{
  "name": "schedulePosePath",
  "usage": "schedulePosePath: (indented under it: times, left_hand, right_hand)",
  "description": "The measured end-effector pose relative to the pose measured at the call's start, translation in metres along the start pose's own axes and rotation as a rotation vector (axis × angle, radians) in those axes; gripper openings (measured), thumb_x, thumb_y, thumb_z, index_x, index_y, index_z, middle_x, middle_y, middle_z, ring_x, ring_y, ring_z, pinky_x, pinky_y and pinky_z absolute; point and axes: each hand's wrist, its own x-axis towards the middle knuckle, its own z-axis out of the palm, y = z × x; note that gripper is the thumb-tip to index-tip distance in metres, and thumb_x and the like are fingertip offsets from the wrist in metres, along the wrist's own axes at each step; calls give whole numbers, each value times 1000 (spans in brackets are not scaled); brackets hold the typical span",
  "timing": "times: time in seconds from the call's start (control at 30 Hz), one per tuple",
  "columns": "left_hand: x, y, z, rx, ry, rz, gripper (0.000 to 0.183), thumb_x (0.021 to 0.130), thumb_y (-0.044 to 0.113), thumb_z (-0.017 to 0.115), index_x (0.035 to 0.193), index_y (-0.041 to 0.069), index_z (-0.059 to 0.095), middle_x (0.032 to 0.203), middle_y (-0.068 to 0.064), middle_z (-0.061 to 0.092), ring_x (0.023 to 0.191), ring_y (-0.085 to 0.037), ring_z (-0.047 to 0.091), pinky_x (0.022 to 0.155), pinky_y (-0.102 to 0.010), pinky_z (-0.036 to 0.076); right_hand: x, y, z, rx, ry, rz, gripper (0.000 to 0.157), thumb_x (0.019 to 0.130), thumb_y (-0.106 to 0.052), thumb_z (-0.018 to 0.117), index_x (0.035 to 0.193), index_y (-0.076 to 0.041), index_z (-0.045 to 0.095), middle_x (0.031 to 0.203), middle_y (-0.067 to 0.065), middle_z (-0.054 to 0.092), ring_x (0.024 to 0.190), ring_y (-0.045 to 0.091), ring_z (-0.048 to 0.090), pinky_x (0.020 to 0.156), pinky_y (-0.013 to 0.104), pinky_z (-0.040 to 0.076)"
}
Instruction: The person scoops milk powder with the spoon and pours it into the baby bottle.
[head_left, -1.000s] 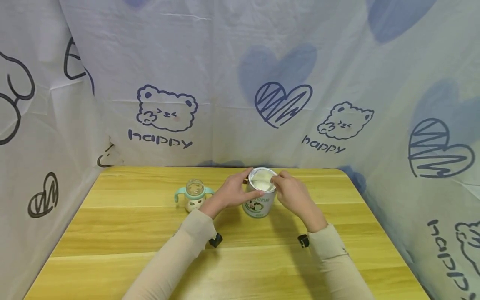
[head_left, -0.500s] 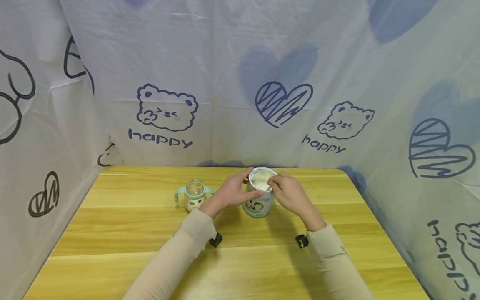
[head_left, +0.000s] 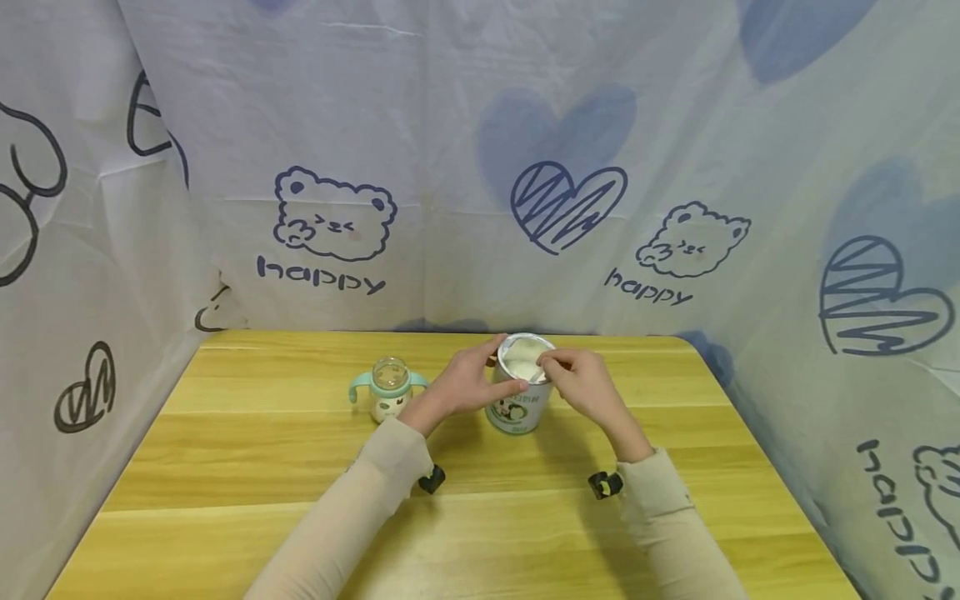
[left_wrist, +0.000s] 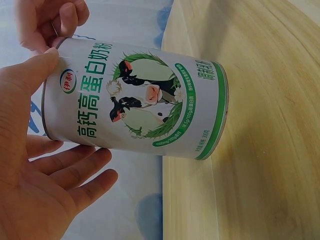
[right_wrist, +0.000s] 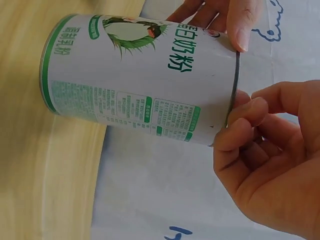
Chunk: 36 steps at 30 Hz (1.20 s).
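Note:
A white and green milk powder can [head_left: 517, 408] stands upright and open-topped on the table, with a cow and green lettering on its label [left_wrist: 145, 95]. Pale powder [head_left: 522, 365] shows inside its mouth. My left hand [head_left: 467, 382] grips the can near the top, thumb on the front of the rim and fingers along the far side. At the right side of the rim, my right hand [head_left: 585, 383] has its fingers curled, with thumb and forefinger [right_wrist: 250, 112] pinching a small pale piece at the can's mouth; the fingers mostly hide it.
Left of the can, a clear baby bottle [head_left: 390, 392] with mint-green handles stands partly behind my left wrist. The wooden table [head_left: 510, 533] ends at a white cloth backdrop [head_left: 450, 275] printed with bears and hearts.
My right hand has shifted slightly left over the can's mouth, and its fingers have turned a little. The left hand, the can and the bottle have stayed put.

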Motion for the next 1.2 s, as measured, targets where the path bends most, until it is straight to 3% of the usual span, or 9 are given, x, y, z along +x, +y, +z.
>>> schedulePosePath:
  times: [0.13, 0.27, 0.47, 0.8, 1.2]
  left_hand:
    - [0, 1, 0, -2, 1, -8, 98, 94, 56, 75, 167, 10, 29, 154, -17, 56, 131, -31, 63, 107, -49, 56]
    - [0, 2, 1, -1, 2, -19, 99, 93, 57, 75, 167, 10, 29, 155, -17, 56, 132, -33, 62, 108, -50, 56]
    - [0, 2, 0, -5, 0, -22, 98, 93, 56, 76, 167, 10, 30, 155, -17, 56, 132, -32, 63, 108, -50, 55]
    - [0, 1, 0, -8, 8, -15, 99, 93, 56, 76, 166, 8, 30, 156, -19, 55, 132, -34, 63, 108, -52, 55]
    - [0, 0, 0, -13, 9, -8, 97, 93, 55, 76, 166, 9, 32, 155, -19, 55, 131, -34, 63, 107, -51, 56]
  right_hand:
    - [2, 3, 0, 103, 46, 95, 26, 102, -21, 63, 104, -1, 80, 67, 3, 65, 55, 15, 58, 49, 24, 44]
    - [4, 6, -1, 213, 85, 184, 28, 100, -18, 65, 111, 4, 79, 76, 6, 73, 55, 14, 63, 51, 23, 48]
    - [4, 8, -4, 309, 155, 249, 30, 100, -18, 65, 117, 3, 78, 85, 10, 77, 54, 9, 64, 52, 21, 51]
    - [2, 9, -6, 307, 192, 206, 29, 101, -18, 64, 120, 0, 78, 94, 20, 77, 55, 7, 63, 51, 19, 48]
    - [1, 7, -6, 286, 266, 179, 27, 101, -16, 63, 117, -2, 79, 96, 21, 78, 54, 9, 65, 52, 21, 50]
